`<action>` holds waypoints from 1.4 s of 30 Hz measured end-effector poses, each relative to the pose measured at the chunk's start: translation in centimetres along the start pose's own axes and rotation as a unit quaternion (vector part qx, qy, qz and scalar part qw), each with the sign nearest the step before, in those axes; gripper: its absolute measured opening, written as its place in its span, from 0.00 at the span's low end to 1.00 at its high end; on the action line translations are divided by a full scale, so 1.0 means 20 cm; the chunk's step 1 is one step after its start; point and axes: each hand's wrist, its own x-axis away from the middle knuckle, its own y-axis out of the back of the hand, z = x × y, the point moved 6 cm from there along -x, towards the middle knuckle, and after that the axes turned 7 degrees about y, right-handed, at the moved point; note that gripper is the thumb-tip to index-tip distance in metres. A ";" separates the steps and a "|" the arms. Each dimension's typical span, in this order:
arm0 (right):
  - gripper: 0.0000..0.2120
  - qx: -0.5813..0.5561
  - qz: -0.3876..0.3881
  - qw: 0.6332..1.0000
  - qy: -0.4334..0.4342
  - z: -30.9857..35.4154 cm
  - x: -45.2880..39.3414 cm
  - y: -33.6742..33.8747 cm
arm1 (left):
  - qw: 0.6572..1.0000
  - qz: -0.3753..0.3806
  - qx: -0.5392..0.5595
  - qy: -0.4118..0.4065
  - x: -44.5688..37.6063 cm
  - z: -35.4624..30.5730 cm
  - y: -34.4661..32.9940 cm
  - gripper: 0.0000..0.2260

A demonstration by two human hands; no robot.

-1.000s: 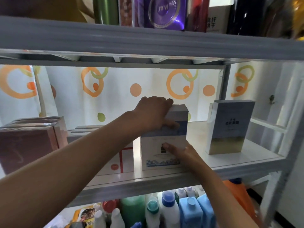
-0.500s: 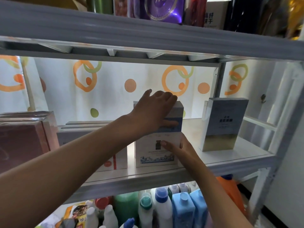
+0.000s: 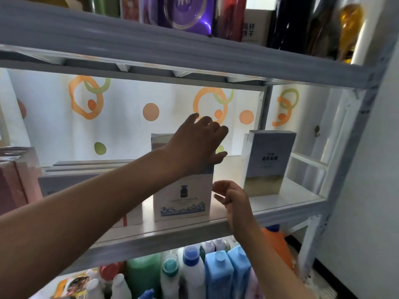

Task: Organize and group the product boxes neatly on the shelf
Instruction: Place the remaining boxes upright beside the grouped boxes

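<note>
A white box (image 3: 183, 199) with a blue band and a bottle picture stands upright in the middle of the white shelf (image 3: 172, 235). My left hand (image 3: 194, 147) hovers in front of its upper part, fingers straightened and lifted above the top edge, thumb near the upper right corner. My right hand (image 3: 233, 197) is just right of the box with loosely bent fingers, not touching it and holding nothing. A taller grey and gold box (image 3: 267, 162) stands apart to the right.
Flat grey boxes (image 3: 86, 169) lie stacked behind my left arm, above a white box with red lines (image 3: 131, 219). Pink boxes (image 3: 15, 180) stand at far left. Detergent bottles (image 3: 218, 272) fill the shelf below. Packages crowd the upper shelf (image 3: 187, 16).
My right hand has come off the box's lower right side and drawn back. The fingers of my left hand have lifted from the box's top and straightened.
</note>
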 end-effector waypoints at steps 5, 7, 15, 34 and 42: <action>0.15 0.098 -0.072 0.992 0.043 0.10 0.02 0.22 | 0.991 -0.005 0.132 0.029 -0.12 -0.12 0.03 0.23; 0.15 0.146 -0.103 0.981 0.075 0.16 0.01 0.34 | 0.983 0.003 0.178 0.041 -0.19 -0.17 0.02 0.24; 0.10 0.173 -0.188 0.962 0.098 0.20 -0.08 0.71 | 0.934 0.143 0.314 0.093 -0.50 -0.32 -0.18 0.41; 0.24 0.101 -0.007 0.995 -0.026 -0.12 -0.43 0.82 | 0.897 0.327 0.287 0.081 -0.75 -0.42 -0.47 0.24; 0.22 0.110 -0.019 0.994 -0.008 -0.10 -0.39 0.82 | 0.911 0.306 0.272 0.039 -0.73 -0.44 -0.43 0.17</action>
